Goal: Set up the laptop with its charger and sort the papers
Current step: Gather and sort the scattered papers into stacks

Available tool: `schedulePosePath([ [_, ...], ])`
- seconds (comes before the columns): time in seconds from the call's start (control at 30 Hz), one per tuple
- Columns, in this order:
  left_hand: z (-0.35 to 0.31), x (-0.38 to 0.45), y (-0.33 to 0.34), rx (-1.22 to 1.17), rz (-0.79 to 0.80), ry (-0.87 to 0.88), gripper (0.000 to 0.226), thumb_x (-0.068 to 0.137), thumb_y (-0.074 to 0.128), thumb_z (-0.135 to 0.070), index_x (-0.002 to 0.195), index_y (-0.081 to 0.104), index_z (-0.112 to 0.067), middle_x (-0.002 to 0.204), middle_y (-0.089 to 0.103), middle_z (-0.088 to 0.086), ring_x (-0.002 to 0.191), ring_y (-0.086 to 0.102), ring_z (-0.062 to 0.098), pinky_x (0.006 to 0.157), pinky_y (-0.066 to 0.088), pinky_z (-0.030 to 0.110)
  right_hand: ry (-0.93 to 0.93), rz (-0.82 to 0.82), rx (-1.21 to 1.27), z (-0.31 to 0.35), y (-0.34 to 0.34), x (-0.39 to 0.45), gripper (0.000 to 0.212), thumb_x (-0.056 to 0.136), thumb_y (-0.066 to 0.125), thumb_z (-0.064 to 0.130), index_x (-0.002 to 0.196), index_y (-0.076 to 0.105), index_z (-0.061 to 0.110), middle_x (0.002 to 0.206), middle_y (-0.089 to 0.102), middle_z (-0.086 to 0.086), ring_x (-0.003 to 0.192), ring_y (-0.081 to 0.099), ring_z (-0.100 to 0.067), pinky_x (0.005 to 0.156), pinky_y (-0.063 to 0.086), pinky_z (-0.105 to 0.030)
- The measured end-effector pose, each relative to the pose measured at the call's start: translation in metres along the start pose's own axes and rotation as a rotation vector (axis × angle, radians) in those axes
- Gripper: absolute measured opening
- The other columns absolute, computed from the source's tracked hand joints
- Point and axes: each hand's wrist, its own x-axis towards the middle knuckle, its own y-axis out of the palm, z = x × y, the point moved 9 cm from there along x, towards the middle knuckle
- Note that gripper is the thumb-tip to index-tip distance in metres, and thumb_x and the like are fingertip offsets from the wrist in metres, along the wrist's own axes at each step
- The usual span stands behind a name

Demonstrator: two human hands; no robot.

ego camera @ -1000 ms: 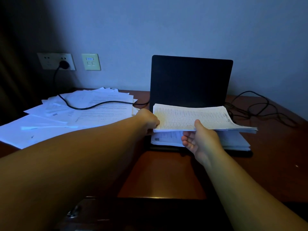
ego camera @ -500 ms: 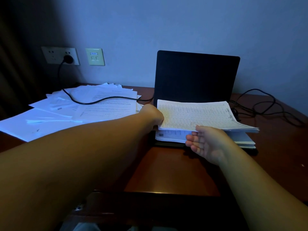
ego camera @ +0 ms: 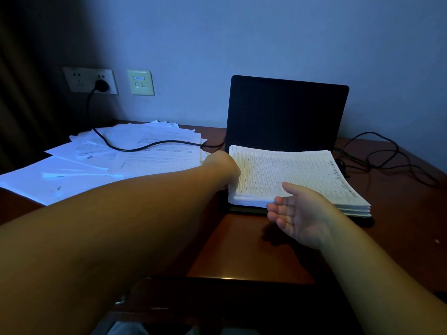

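Dim wooden desk (ego camera: 242, 250): paper stack (ego camera: 290, 175) lies on open laptop (ego camera: 285, 114) base. Left hand (ego camera: 223, 169) pinches stack's left edge; right hand (ego camera: 300, 213) loose, fingers spread, near front edge. Charger cable (ego camera: 145, 147) crosses loose sheets (ego camera: 84, 170).

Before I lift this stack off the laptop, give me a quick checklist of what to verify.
1. Left hand gripping the paper stack at its left edge: ok.
2. Right hand holding the stack: not ok, it is open at the near edge.
3. Stack squared up: ok.
4. Laptop keyboard free: not ok, the stack covers it.
5. Charger plug in the wall socket: ok.
6. Charger cable joined to the laptop: cannot tell.
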Motion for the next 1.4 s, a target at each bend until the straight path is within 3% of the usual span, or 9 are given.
schedulePosePath([
  [0.3,0.014,0.003,-0.003,-0.200,-0.040,0.034,0.019,0.098,0.066,-0.024,0.112,0.064,-0.012,0.101,0.066,0.006,0.082,0.067,0.022,0.061,0.058,0.025,-0.171,0.110,-0.099,0.020,0.032,-0.014,0.037,0.103,0.054,0.043,0.089,0.065,0.011,0.074,0.077,-0.009,0.057,0.073,-0.020,0.046,0.052,-0.025],
  [0.5,0.045,-0.008,-0.042,-0.224,-0.177,0.111,0.025,0.095,0.059,-0.021,0.119,0.066,-0.014,0.088,0.065,0.002,0.082,0.068,0.022,0.075,0.059,0.034,-0.387,0.186,-0.078,0.049,0.082,-0.027,0.014,0.098,0.062,0.023,0.097,0.067,0.010,0.080,0.075,-0.008,0.061,0.069,-0.023,0.054,0.053,-0.030],
  [0.63,0.079,-0.016,-0.083,-0.147,-0.286,0.152,0.049,0.094,0.059,-0.026,0.142,0.055,-0.021,0.137,0.061,0.006,0.115,0.063,0.026,0.085,0.047,0.029,-0.519,0.193,-0.124,0.067,0.121,-0.027,0.008,0.098,0.065,0.025,0.098,0.073,0.024,0.095,0.078,0.003,0.077,0.077,-0.020,0.063,0.060,-0.031],
  [0.7,0.099,-0.020,-0.103,-0.102,-0.357,0.166,0.053,0.094,0.059,-0.027,0.146,0.050,-0.025,0.144,0.052,0.008,0.116,0.061,0.027,0.083,0.041,0.029,-0.606,0.189,-0.200,0.076,0.144,-0.026,0.011,0.097,0.064,0.028,0.101,0.072,0.034,0.107,0.073,0.010,0.086,0.076,-0.016,0.074,0.064,-0.035],
  [0.8,0.132,-0.028,-0.129,-0.092,-0.448,0.161,0.058,0.093,0.060,-0.028,0.149,0.046,-0.028,0.147,0.045,0.008,0.111,0.063,0.028,0.085,0.041,0.029,-0.741,0.169,-0.371,0.087,0.177,-0.022,0.031,0.091,0.066,0.033,0.117,0.065,0.049,0.139,0.057,0.011,0.117,0.064,-0.012,0.090,0.060,-0.039],
  [0.9,0.168,-0.031,-0.148,-0.083,-0.504,0.108,0.065,0.094,0.063,-0.029,0.154,0.038,-0.029,0.156,0.035,0.007,0.114,0.064,0.029,0.083,0.042,0.029,-0.844,0.179,-0.583,0.092,0.209,-0.015,0.063,0.089,0.070,0.032,0.143,0.046,0.055,0.171,0.003,0.014,0.148,0.038,-0.017,0.115,0.041,-0.043],
  [1.03,0.208,-0.029,-0.165,-0.069,-0.550,0.062,0.067,0.094,0.065,-0.030,0.154,0.037,-0.031,0.160,0.031,0.004,0.112,0.065,0.026,0.082,0.043,0.028,-0.908,0.172,-0.787,0.087,0.248,-0.001,0.083,0.089,0.072,0.035,0.152,0.024,0.061,0.166,-0.024,0.018,0.155,0.019,-0.015,0.104,0.030,-0.025],
  [1.23,0.252,-0.011,-0.186,0.095,-0.581,-0.007,0.038,0.096,0.059,-0.038,0.133,0.062,-0.032,0.136,0.055,-0.001,0.114,0.062,0.024,0.080,0.042,0.030,-1.038,0.178,-1.060,0.077,0.311,0.008,0.061,0.092,0.063,0.042,0.150,0.043,0.039,0.162,0.033,0.010,0.149,0.031,-0.017,0.118,0.031,-0.038],
  [1.4,0.273,0.021,-0.202,0.284,-0.552,-0.044,0.034,0.095,0.057,-0.037,0.127,0.066,-0.030,0.123,0.065,0.002,0.114,0.059,0.025,0.087,0.048,0.036,-1.021,0.248,-1.280,0.068,0.350,0.019,0.066,0.089,0.059,0.062,0.149,0.043,0.040,0.161,0.034,0.009,0.150,0.025,-0.017,0.121,0.027,-0.047],
])
